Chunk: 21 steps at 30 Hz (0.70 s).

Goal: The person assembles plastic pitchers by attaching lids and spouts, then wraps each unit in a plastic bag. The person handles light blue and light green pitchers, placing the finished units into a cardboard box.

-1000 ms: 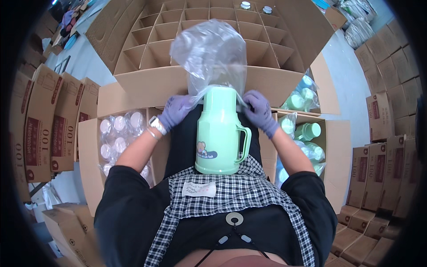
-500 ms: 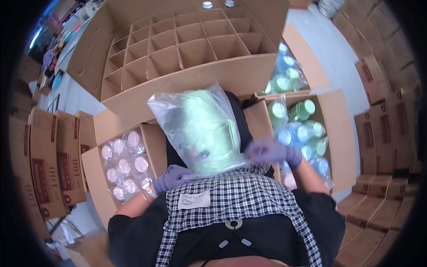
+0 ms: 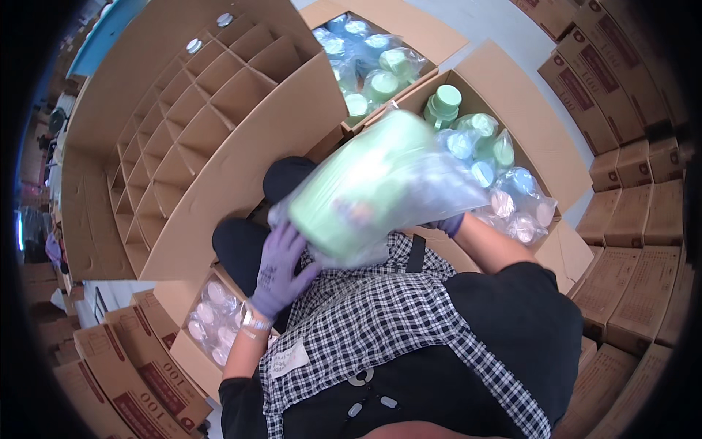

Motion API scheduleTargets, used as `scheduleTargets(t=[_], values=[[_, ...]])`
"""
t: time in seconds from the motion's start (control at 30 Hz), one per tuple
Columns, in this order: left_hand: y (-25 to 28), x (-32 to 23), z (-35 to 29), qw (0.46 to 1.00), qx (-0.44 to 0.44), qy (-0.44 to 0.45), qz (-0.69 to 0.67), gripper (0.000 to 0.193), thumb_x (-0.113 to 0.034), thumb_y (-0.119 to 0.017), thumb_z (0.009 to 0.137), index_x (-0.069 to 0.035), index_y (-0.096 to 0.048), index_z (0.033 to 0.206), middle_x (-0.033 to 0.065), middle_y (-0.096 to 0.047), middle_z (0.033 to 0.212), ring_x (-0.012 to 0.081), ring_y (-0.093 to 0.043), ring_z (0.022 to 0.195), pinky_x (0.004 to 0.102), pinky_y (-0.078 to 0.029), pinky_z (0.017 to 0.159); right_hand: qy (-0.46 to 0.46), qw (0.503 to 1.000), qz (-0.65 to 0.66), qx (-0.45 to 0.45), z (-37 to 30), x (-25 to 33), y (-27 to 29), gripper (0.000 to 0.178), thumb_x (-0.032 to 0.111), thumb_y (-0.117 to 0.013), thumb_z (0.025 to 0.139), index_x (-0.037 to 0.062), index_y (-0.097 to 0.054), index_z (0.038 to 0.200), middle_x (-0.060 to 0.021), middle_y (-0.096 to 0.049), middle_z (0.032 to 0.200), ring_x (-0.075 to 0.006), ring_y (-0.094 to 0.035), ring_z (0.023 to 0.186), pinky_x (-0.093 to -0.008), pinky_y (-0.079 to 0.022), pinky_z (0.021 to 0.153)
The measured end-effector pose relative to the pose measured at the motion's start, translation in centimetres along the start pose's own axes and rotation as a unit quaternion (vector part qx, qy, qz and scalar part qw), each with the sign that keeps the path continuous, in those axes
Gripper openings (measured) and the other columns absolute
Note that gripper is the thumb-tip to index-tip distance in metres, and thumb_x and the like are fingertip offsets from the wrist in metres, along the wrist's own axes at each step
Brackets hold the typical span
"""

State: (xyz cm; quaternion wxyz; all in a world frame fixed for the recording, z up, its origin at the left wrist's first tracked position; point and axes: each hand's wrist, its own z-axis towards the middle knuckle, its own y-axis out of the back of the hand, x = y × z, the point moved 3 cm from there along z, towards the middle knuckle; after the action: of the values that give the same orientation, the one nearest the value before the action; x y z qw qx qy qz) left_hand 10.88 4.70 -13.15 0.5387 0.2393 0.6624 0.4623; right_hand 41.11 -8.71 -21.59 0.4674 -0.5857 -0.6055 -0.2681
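Observation:
A pale green plastic jug (image 3: pixel 365 183) in a loose clear plastic bag (image 3: pixel 455 179) is tilted over my lap, its image smeared by motion. My left hand (image 3: pixel 280 269), in a purple glove, lies against the jug's lower left end with fingers spread and thumb apart. Beneath the bag's right side is my right hand (image 3: pixel 447 224), also gloved; the bag hides its fingers, so I cannot see how it touches the bag. Just beyond the jug, an open carton (image 3: pixel 537 117) holds bagged green, blue and pink bottles and an unbagged green bottle (image 3: pixel 443 106).
A large carton with cardboard dividers (image 3: pixel 183 128) stands at the left. Another open carton (image 3: pixel 431 25) of blue and green bottles is at the back. Pink-capped bottles (image 3: pixel 208 314) fill a carton by my left wrist. Stacked brown cartons (image 3: pixel 621 190) line the right side.
My view has turned to the right. The bagged jug has tipped so its top leans right. My left hand has come up onto its side; my right hand has gone beneath the bag.

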Motion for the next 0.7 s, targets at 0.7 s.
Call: scheduleTargets(t=[0.7], values=[[4.9, -1.9, -1.2, 0.982, -0.121, 0.144, -0.025, 0.047, -0.019, -0.068, 0.086, -0.001, -0.065, 0.13, 0.0218, -0.057, 0.145, 0.0399, -0.052, 0.136, 0.0471, -0.038, 0.117, -0.127, 0.861, -0.45, -0.2, 13.1, -18.6, 30.4, 0.029, 0.028, -0.064, 0.085, 0.0082, -0.079, 0.1, -0.0183, -0.074, 0.104, -0.0316, -0.072, 0.092, -0.0444, -0.057, 0.086]])
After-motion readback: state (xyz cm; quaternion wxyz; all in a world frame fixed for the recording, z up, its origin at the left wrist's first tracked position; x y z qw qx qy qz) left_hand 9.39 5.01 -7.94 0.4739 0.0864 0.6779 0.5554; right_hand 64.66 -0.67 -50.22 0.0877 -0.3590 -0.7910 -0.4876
